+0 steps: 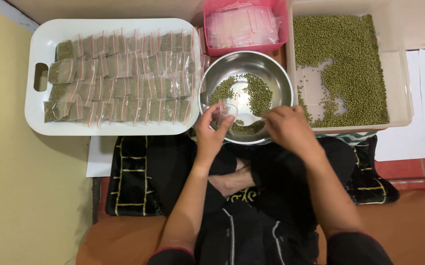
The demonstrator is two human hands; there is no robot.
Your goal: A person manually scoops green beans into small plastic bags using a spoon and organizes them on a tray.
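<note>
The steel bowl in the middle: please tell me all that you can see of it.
The steel bowl is round, shiny metal, and stands upright between the white tray and the clear tub, just below the pink basket. Inside lie scattered green beans in patches, with much bare bottom showing. Both hands are over its near rim: the left hand holds a small clear bag, the right hand a white spoon.

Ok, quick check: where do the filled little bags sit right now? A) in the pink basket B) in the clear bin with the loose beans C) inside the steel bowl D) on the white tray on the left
D: the filled bags lie in rows on the white tray, left of the steel bowl.
</note>
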